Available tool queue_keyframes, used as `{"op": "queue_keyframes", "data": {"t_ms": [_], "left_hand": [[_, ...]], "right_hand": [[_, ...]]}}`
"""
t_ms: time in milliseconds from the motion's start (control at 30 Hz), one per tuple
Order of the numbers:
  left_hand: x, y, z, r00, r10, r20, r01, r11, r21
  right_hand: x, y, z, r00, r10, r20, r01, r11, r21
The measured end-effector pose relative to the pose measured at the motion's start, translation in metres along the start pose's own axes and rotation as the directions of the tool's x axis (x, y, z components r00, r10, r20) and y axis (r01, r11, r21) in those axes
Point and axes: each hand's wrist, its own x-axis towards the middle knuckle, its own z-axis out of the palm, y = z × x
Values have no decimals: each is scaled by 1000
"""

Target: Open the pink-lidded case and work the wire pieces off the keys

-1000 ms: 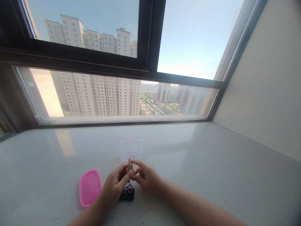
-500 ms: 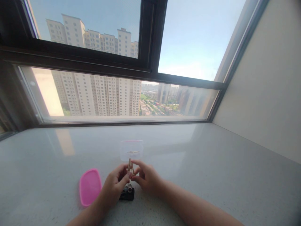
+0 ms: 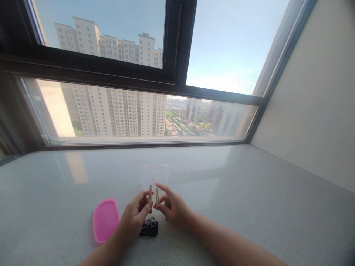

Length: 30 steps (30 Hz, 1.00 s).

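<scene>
My left hand (image 3: pixel 135 216) pinches a small tan stick-like piece (image 3: pixel 150 193) upright between thumb and fingers. My right hand (image 3: pixel 173 207) pinches a second, matching tan piece (image 3: pixel 157 195) beside it, a narrow gap between the two. Both hands hover over the grey stone sill (image 3: pixel 249 192). Just below them a small black object (image 3: pixel 149 228) with a metal ring lies on the sill. A clear plastic container (image 3: pixel 154 176) with a thin item inside stands right behind the hands.
A pink lid (image 3: pixel 105 220) lies flat to the left of my left hand. A dark-framed window (image 3: pixel 177 48) runs along the back of the sill, and a beige wall (image 3: pixel 313 103) closes the right side.
The two tan pieces were held together as one between both hands; now they are apart, one in each hand.
</scene>
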Motion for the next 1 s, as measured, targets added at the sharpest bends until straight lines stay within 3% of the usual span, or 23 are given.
{"op": "queue_keyframes", "data": {"t_ms": [467, 800, 1000], "left_hand": [[1, -2, 3, 1000, -3, 30, 5, 999, -39], [-1, -8, 3, 997, 35, 71, -33, 999, -24], [0, -8, 2, 995, 71, 65, -73, 997, 26]], "right_hand": [[0, 3, 1, 1000, -23, -18, 24, 999, 31], [1, -2, -1, 999, 45, 27, -47, 996, 70], [1, 0, 0, 999, 27, -27, -24, 994, 103]]}}
